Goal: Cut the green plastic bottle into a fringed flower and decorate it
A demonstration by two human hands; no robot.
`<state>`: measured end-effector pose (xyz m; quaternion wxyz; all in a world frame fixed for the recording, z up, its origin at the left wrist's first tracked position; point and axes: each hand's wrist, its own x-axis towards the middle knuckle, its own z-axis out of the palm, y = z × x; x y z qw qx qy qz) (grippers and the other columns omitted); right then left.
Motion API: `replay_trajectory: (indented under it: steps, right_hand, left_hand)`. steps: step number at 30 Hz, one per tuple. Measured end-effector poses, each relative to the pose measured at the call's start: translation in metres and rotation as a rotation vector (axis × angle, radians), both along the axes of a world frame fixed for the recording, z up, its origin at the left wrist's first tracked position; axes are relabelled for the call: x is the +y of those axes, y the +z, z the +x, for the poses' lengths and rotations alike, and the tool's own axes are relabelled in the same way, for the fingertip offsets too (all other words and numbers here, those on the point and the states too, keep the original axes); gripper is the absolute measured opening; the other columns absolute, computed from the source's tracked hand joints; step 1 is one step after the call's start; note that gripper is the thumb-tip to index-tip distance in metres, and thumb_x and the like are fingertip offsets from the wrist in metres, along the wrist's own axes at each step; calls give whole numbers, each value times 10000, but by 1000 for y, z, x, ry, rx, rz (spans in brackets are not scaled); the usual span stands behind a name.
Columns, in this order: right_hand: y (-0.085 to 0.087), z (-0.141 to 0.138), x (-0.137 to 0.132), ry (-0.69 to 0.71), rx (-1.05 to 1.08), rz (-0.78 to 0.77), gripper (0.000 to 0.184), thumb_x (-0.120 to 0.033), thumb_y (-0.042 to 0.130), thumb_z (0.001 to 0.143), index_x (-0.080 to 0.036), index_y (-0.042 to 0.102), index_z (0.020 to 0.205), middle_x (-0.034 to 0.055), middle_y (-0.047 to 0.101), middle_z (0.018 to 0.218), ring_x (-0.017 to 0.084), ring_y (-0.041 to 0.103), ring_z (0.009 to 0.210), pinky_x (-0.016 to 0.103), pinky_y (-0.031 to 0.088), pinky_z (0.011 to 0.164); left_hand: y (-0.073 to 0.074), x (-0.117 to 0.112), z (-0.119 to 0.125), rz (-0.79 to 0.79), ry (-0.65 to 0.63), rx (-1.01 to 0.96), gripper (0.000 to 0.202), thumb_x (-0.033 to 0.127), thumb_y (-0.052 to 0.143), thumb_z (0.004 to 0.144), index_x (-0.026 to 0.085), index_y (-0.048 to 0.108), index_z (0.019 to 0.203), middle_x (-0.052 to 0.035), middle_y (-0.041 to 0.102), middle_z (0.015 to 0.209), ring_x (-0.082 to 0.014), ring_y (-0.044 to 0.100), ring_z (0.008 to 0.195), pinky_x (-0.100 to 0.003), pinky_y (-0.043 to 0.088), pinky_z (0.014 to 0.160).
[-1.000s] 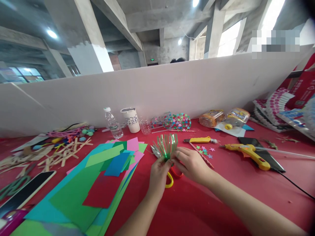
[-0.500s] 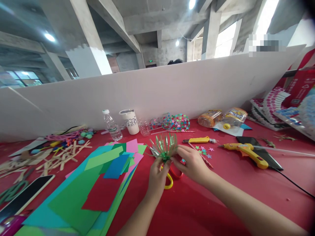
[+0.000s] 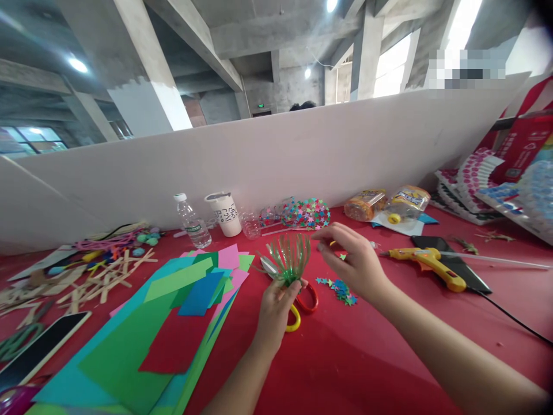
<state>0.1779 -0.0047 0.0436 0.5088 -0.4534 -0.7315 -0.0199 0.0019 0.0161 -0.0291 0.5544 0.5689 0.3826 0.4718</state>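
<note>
My left hand pinches the base of a green plastic bottle piece whose cut strips fan upward. To its right, my right hand hovers clear of the strips, thumb and fingers apart, with nothing visible in it. Scissors with one red and one yellow handle lie on the table behind and below the left hand, partly covered. Small star sequins are scattered under the right hand. That hand hides most of the yellow utility knife.
Coloured paper sheets lie left on the red table. A yellow glue gun with its cord rests at right. Along the white partition stand a water bottle and a white cup. Craft sticks are at far left.
My right hand has let go of the green piece and moved right, its fingers opening. The left hand keeps its hold. The strips now show more fully, and the view has shifted slightly.
</note>
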Motion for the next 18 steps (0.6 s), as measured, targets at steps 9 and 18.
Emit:
replay_trajectory:
  steps: [9, 18]
  right_hand:
    - [16, 2, -6, -2, -225, 11, 294, -91, 445, 887, -205, 640, 1074, 101, 547, 1059, 238, 467, 956, 395, 456, 825]
    - [19, 2, -6, -20, -265, -7, 266, -80, 438, 889, -187, 622, 1047, 115, 527, 1142, 250, 442, 1055, 422, 445, 898]
  left_hand:
    - [-4, -1, -3, 16, -78, 26, 235, 382, 597, 846, 191, 711, 922, -49, 729, 961, -207, 624, 975, -293, 404, 916]
    - [-2, -4, 0, -46, -231, -78, 245, 339, 560, 883, 194, 700, 1022, -62, 711, 886, -188, 604, 878, -292, 399, 808]
